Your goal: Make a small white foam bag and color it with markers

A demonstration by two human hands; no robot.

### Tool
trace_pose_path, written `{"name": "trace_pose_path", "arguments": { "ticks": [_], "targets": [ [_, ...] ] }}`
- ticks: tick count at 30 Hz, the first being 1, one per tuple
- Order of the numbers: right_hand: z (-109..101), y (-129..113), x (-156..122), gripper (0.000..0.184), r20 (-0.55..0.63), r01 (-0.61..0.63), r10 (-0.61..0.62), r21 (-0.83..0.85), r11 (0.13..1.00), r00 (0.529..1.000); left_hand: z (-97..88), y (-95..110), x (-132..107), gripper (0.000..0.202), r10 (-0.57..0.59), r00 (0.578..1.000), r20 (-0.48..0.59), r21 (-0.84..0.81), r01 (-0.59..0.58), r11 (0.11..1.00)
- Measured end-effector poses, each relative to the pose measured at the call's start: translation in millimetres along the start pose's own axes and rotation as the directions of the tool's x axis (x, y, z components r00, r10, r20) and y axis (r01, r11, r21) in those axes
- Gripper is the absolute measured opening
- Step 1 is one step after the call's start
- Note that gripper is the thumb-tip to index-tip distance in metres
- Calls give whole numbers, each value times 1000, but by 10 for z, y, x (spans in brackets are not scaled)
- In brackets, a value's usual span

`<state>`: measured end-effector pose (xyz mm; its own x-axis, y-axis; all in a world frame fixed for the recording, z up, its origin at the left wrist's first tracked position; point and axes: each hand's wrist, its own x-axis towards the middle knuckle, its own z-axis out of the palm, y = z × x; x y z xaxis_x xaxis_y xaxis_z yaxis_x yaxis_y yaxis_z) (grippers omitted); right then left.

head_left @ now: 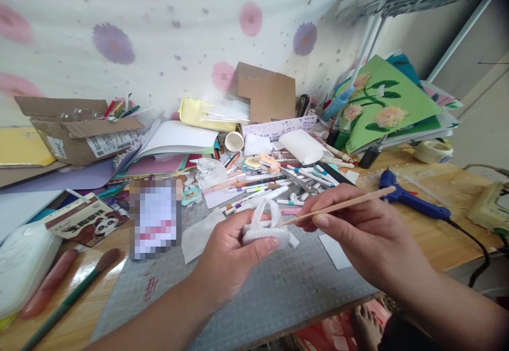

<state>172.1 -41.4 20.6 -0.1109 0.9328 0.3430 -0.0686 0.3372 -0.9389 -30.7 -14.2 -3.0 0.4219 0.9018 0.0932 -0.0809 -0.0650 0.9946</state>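
Note:
My left hand (234, 253) is closed around a small white basket-like piece (267, 234) with an upright loop like a handle, which looks made of paper or cloth. Between the fingers and thumb of my right hand (353, 224) is a thin wooden stick (358, 201), slanting up to the right. Its lower left end reaches the rim of the white piece; whether the two touch I cannot tell. Both hands are above a grey cutting mat (167, 308). Part of the white piece is hidden behind my left fingers and thumb.
Pens and markers (254, 200) lie heaped behind my hands, with scissors (298, 181) among them. A blue glue gun (413, 197) with a black cord rests at the right. On the left are a cardboard box (83, 133), a panda-printed packet (87, 218) and a green-handled brush (71, 298).

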Motion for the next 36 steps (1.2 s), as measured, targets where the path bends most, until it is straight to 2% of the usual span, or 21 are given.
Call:
{"name": "trace_pose_path", "arguments": {
  "ticks": [7, 10, 13, 14, 15, 16, 17, 19, 20, 21, 22, 23, 26, 28, 31, 36],
  "targets": [
    [34, -1, -6, 5, -18, 17, -18, -55, 998, 1000, -6, -13, 0, 17, -10, 1000, -11, 37, 10, 999],
    [-12, -49, 18, 6, -45, 19, -18, 28, 999, 999, -13, -26, -2, 18, -39, 999, -24, 73, 41, 997],
    [-123, -82, 86, 3, -139, 47, -30, 122, 991, 990, -21, -35, 1, 16, -73, 997, -25, 134, 76, 988],
    [-166, -71, 116, 5, -146, 22, -13, 64, 998, 989, -23, -39, 4, 16, -79, 997, -21, 139, 81, 987],
    [-208, -44, 149, 7, -120, -34, 26, -67, 997, 992, -25, -43, 7, 16, -79, 997, -17, 130, 80, 988],
    [-246, -4, 181, 10, -69, -102, 87, -258, 961, 994, -26, -47, 12, 16, -76, 997, -13, 110, 77, 991],
    [-279, 48, 211, 12, -13, -149, 163, -481, 864, 987, -26, -51, 16, 17, -73, 997, -8, 86, 73, 994],
    [-322, 157, 255, 13, 68, -124, 299, -807, 578, 952, -25, -56, 25, 17, -74, 997, -1, 40, 74, 996],
    [-329, 200, 266, 12, 87, -85, 333, -879, 469, 939, -24, -58, 28, 17, -75, 997, 0, 25, 75, 997],
    [-326, 228, 270, 10, 99, -45, 326, -912, 408, 940, -22, -60, 30, 15, -75, 997, -1, 14, 75, 997],
    [-310, 236, 265, 11, 113, -14, 290, -916, 401, 950, -20, -62, 31, 15, -75, 997, -4, 5, 75, 997],
    [-281, 227, 253, 15, 129, 6, 248, -897, 442, 960, -18, -65, 30, 14, -74, 997, -7, -7, 74, 997],
    [-127, 139, 191, 26, 176, 21, 147, -707, 707, 973, -12, -80, 20, 14, -67, 998, -19, -40, 66, 997],
    [6, 91, 149, 23, 182, 0, 121, -552, 834, 976, -11, -95, 12, 13, -45, 999, -30, -31, 44, 999],
    [181, 91, 110, 13, 117, -65, 132, -453, 889, 984, -13, -118, 3, 13, -13, 999, -51, 10, 13, 1000],
    [294, 140, 98, 14, -14, -222, 236, -399, 890, 972, -15, -123, 5, 18, -33, 997, -71, 0, 33, 999]
  ]
}}
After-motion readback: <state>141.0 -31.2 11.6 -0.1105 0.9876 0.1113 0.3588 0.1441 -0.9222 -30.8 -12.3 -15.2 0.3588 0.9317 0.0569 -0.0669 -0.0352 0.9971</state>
